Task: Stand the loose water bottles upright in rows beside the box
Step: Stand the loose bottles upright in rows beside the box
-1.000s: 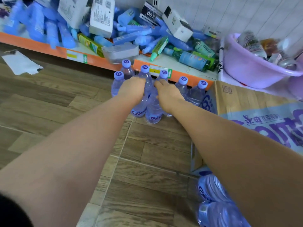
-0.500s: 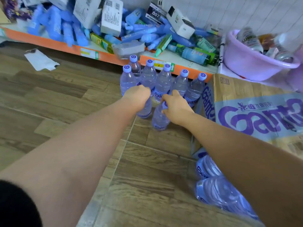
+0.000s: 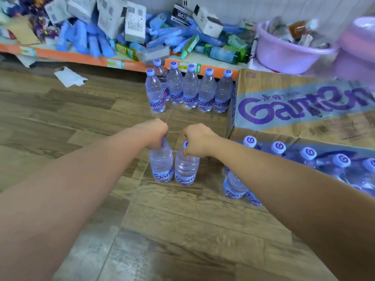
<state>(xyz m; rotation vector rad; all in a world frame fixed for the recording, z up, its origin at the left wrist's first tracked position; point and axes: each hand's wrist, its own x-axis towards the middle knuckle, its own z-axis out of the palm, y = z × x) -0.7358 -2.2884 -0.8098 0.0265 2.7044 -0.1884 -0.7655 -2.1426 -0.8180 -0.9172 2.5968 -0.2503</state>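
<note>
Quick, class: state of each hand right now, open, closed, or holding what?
Left hand: gripping the top of the left bottle.
Right hand: gripping the top of the right bottle.

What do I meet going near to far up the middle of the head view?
Left bottle and right bottle, gripped at the caps by the left hand and right hand, wood floor, upright bottle row, orange shelf edge, heaped blue packets.

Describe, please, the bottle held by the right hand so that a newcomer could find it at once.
Find the cardboard box with purple lettering. Left of it, nearer than the row of bottles by the orange shelf, the right hand grips a bottle by its cap. Its neighbour, in the left hand, is farther from the box.
</note>
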